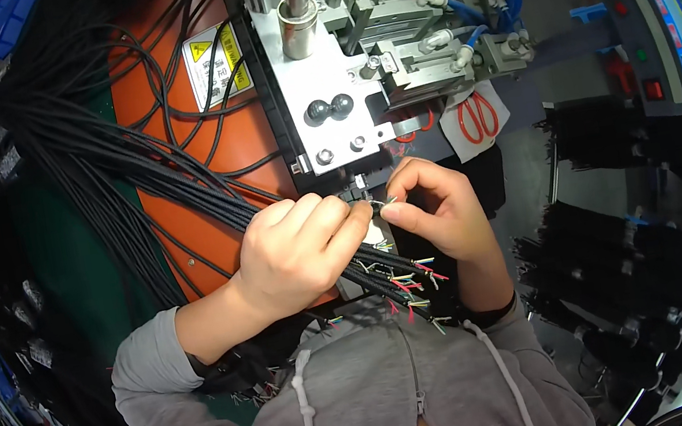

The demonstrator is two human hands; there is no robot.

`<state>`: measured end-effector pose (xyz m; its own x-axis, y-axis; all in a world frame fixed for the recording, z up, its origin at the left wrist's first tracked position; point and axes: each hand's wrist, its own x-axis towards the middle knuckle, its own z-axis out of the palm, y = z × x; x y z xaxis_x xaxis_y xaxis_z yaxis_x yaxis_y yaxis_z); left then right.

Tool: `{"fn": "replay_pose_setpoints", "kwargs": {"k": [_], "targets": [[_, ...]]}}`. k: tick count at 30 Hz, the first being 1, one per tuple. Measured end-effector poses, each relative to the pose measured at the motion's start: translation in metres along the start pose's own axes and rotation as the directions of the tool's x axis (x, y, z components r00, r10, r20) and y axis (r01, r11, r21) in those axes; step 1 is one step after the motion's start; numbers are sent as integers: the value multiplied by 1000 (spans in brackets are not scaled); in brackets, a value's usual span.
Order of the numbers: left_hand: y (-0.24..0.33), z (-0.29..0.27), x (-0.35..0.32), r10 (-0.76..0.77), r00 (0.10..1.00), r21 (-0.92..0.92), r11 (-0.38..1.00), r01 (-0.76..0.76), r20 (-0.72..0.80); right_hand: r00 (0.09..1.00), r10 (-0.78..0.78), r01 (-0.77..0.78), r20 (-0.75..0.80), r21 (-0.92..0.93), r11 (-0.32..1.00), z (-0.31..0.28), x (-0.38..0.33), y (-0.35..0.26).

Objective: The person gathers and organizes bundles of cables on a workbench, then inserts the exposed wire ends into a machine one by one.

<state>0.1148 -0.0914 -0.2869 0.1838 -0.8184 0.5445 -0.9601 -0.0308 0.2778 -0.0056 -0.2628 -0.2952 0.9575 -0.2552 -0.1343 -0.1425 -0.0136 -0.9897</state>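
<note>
My left hand [298, 251] is closed over a black cable, with its thumb and forefinger near the cable's end. Fine wires [384, 201] stick out from that end, pinched between the thumb and forefinger of my right hand [443, 210]. Both hands meet just in front of a small metal fixture [360, 181] at the machine's near edge. A thick bundle of black cables [209, 196] runs from the upper left under my left hand. Its cut ends [410, 280] fan out below my hands, showing red, white, yellow and green wires.
A metal machine [328, 77] with air cylinders and blue hoses stands ahead. Red-handled scissors [478, 118] lie on a pale cloth to its right. A control box with a screen [676, 17] is at the far right. More black cable bundles [614, 250] hang on racks below it.
</note>
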Motion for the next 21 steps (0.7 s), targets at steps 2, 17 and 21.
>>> {"fn": "replay_pose_setpoints", "kwargs": {"k": [2,17,21], "targets": [[-2,0,-2,21,1000,21,1000,-22,9,998,-56,55,-4,-91,994,2,1,-1],[-1,1,-2,44,999,20,999,-43,-30,968,192,-218,161,166,962,-10,6,0],[1,0,-3,17,1000,32,999,-17,-1,997,-59,64,56,-79,995,-8,9,3]]}}
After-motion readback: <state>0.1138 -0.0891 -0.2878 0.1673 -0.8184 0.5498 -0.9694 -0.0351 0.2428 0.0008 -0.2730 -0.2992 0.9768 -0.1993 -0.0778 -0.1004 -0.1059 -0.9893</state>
